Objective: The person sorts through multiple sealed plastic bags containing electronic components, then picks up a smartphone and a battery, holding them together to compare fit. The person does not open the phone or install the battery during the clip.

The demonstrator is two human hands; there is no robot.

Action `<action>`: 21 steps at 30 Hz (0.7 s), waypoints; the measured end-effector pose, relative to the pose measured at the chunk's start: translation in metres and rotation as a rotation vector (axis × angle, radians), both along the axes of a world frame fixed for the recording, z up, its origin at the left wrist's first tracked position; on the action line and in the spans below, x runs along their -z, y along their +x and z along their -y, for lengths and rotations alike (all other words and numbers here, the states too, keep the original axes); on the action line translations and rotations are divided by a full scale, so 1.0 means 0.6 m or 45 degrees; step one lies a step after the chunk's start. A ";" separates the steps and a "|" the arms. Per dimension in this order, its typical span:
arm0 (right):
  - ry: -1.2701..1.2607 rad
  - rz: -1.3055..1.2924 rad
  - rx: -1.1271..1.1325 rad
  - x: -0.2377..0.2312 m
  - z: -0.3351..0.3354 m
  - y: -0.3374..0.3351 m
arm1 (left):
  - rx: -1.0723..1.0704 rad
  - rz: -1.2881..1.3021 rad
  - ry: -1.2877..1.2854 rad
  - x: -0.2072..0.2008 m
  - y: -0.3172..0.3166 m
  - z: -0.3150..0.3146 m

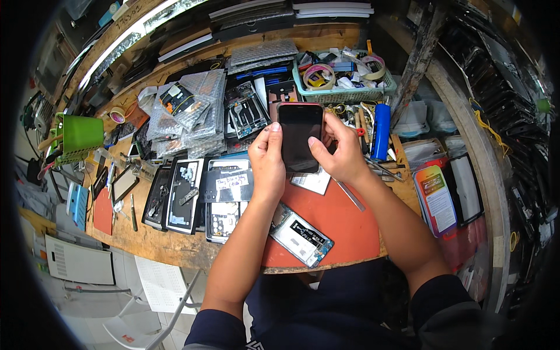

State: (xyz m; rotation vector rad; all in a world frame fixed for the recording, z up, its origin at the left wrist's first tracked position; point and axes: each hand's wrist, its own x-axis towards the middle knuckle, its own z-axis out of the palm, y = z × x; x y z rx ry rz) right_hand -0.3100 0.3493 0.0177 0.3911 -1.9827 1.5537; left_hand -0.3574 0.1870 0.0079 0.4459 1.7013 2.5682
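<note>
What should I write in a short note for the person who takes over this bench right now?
Left hand: grips the left edge of the phone, thumb on the glass.
Right hand: grips the right edge, thumb on the screen.
Phone: dark screen, red rim, held above the orange mat.
Opened phone: lies on the mat near the table's front edge, untouched.
Done: the held phone looks closed, screen in place.
Left: its screen is dark; the opened phone awaits.

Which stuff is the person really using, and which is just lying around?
In use: phone, left hand, right hand.

Lying about: opened phone, orange mat, basket of tape rolls, blue tube, green holder.
</note>
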 end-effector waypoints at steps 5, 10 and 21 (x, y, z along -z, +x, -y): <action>0.006 0.054 0.004 0.001 0.000 0.001 | 0.020 0.020 0.074 -0.003 0.004 -0.001; 0.007 0.032 -0.006 0.000 0.002 0.002 | -0.002 0.024 0.038 -0.004 0.007 0.001; 0.056 0.017 -0.014 0.004 0.004 0.005 | -0.003 0.032 0.060 -0.002 0.005 0.002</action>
